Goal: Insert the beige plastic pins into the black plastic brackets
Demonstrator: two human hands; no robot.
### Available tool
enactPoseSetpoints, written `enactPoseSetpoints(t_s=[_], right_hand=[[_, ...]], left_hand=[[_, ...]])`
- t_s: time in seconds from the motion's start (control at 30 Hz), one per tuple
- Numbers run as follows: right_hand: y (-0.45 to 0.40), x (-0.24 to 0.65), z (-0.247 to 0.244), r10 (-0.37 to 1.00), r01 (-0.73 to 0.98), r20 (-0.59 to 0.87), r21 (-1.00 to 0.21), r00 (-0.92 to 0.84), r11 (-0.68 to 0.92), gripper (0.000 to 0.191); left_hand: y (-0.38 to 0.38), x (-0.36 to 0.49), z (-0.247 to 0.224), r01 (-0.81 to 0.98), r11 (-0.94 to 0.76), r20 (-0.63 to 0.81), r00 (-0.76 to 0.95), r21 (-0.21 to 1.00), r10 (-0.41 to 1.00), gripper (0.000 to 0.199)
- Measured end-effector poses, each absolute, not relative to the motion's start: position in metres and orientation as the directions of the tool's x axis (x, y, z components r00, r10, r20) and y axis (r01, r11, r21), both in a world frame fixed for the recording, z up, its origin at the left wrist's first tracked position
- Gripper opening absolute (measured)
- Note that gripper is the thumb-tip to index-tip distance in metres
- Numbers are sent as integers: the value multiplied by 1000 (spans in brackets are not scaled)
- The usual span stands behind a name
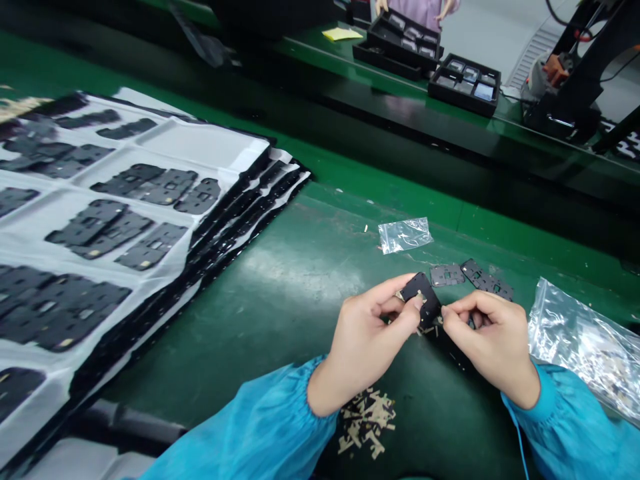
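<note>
Between thumb and fingers, my left hand (373, 337) holds a small flat black plate (419, 293) with cut-outs, tilted up off the table. The fingertips of my right hand (487, 333) are pinched together at the plate's right edge; whether a tiny piece sits between them is too small to make out. Just behind the hands, more flat black plates (447, 275) lie on the green table. A heap of small beige and dark strips (367, 423) lies below my left wrist. A few similar bits show beneath the held plate.
To the left stands a stack of white-lined trays (200, 143) with black plates in compartments. A small clear bag (405, 235) lies ahead, and a larger clear bag (590, 340) of small parts at right. Across the bench, a person (420, 13) stands behind black trays (465, 83).
</note>
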State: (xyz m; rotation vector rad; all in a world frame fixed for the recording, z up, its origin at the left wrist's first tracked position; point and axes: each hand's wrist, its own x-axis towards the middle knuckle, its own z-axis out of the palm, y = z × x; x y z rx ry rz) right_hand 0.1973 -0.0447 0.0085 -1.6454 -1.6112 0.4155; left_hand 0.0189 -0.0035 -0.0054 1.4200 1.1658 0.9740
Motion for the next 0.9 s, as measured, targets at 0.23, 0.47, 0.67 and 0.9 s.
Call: enactPoseSetpoints(t_s=[0.23,0.47,0.67,0.9], right_hand=[[-44,198,7,960,649,214,-759,181,47,15],[-44,198,8,960,630,204,-776,191,40,15],[-45,198,6,961,648,211,-760,178,47,15],[-45,199,6,953,672,241,-738,185,56,16]], left_hand=[[-5,20,-3,163,-31,-3,203,986,979,33],[-6,19,-4,168,-20,-13,195,986,981,33],[-5,19,-5,159,-26,-3,175,987,985,32],[-5,19,-3,155,-17,-14,195,988,981,33]])
